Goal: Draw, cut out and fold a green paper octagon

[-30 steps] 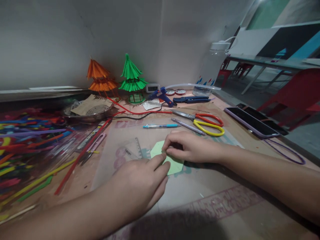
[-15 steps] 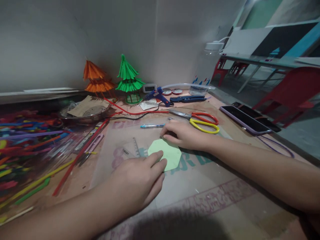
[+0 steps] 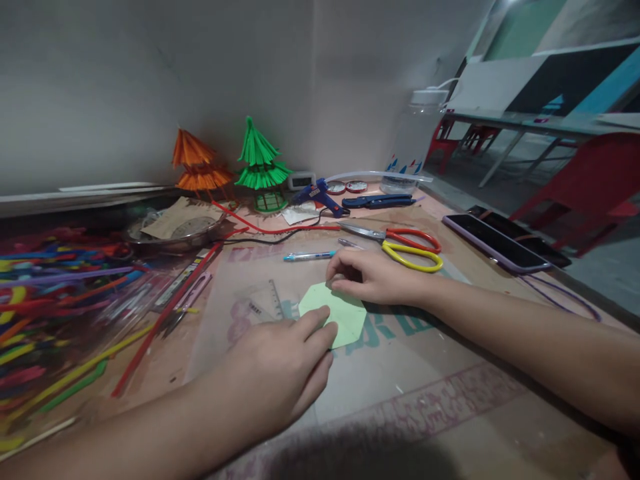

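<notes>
A pale green paper octagon lies flat on the clear mat. My left hand rests on its lower left, fingers stretched out and pressing the sheet. At the top edge of the paper, thumb and forefinger of my right hand meet in a pinch at the corner; the exact contact is partly hidden. Left of the paper lies a clear set square. Beyond my right hand are a blue pen, a small metallic item and scissors with red and yellow handles.
Coloured pipe cleaners heap at the left, near a metal bowl. Orange and green fuzzy towers stand along the wall. A blue glue gun, pliers, bottle and phone line the back and right.
The whole view has shifted slightly, so things appear a little lower and to the right. Both hands keep nearly the same places on the paper.
</notes>
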Demonstrator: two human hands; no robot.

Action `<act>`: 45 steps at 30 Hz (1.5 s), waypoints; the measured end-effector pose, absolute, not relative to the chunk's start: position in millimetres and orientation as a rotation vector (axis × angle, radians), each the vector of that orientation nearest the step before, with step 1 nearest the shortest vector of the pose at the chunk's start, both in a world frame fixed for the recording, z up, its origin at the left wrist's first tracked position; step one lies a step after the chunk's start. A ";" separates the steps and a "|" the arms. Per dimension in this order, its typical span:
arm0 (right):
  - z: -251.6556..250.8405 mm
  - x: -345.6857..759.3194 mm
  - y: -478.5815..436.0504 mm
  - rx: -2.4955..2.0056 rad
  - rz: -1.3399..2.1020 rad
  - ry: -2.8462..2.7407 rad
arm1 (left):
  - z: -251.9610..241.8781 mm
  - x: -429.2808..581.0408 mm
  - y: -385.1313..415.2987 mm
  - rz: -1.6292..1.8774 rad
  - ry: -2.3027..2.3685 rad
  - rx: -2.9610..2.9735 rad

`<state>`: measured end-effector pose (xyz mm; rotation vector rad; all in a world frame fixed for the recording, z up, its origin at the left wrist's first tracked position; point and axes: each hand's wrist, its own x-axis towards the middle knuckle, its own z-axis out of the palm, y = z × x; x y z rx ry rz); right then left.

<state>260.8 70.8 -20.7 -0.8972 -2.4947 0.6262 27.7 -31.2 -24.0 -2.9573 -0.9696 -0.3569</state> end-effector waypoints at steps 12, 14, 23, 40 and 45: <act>-22.6 259.5 72.3 -0.913 0.539 -2.490 | -23.4 26.6 -30.8 -0.350 -1.026 -2.973; -22.3 260.3 73.6 -0.911 0.529 -2.499 | -23.6 26.9 -30.5 -0.331 -1.014 -2.962; -19.8 257.5 67.6 -0.914 0.571 -2.492 | -21.8 27.6 -32.1 -0.337 -1.000 -2.981; -24.6 266.8 68.9 -0.995 0.637 -2.244 | -26.9 21.1 -29.6 -0.344 -0.940 -2.999; -21.7 271.6 67.5 -0.953 0.665 -2.412 | -23.3 23.5 -28.8 -0.315 -0.977 -3.030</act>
